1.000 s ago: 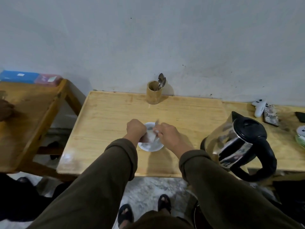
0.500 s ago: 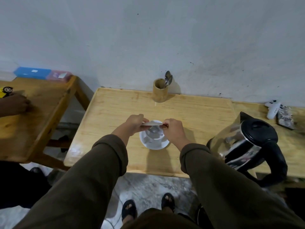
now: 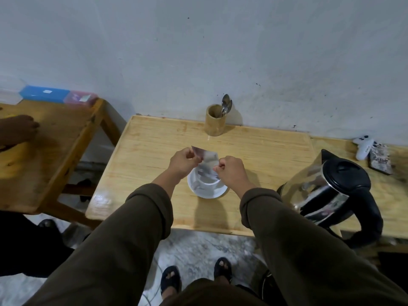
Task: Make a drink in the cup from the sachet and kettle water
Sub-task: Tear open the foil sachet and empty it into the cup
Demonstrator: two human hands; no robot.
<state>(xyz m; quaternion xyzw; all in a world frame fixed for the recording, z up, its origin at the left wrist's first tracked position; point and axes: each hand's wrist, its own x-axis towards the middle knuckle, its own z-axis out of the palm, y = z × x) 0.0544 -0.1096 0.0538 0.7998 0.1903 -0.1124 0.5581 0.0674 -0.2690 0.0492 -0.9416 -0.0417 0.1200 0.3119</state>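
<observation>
The light wooden bench (image 3: pixel 254 151) is standing against a pale, scuffed wall (image 3: pixel 198 51), with grey mottled floor (image 3: pixel 198 250) showing below its near edge. A second wooden bench (image 3: pixel 55 140) is standing to the left, carrying a blue box (image 3: pixel 44 93) and a pink box (image 3: pixel 80 98) by the wall; another person's hand (image 3: pixel 18 129) is resting on it.

Both hands are working at the middle of the bench. The left hand (image 3: pixel 184 161) is pinching one end of the sachet (image 3: pixel 205 156); the right hand (image 3: pixel 230 171) is pinching the other end. Each grip is clenched on the sachet, which is hanging directly above the white cup (image 3: pixel 205 180) on its white saucer (image 3: pixel 208 193). The sachet is blurred, so whether it is torn cannot be told.

Beyond the grip, by the wall, a bamboo holder (image 3: pixel 214 123) is holding spoons (image 3: pixel 226 106). Right of the grip, well apart, the steel kettle (image 3: pixel 326 188) with black lid and handle is standing. Farther right, a white controller (image 3: pixel 364 146) and a dark patterned item (image 3: pixel 380 159) are lying just beside each other.

Compared with half a second earlier, the sachet is no longer lying level between the hands: its left end is now riding higher, tilted.
</observation>
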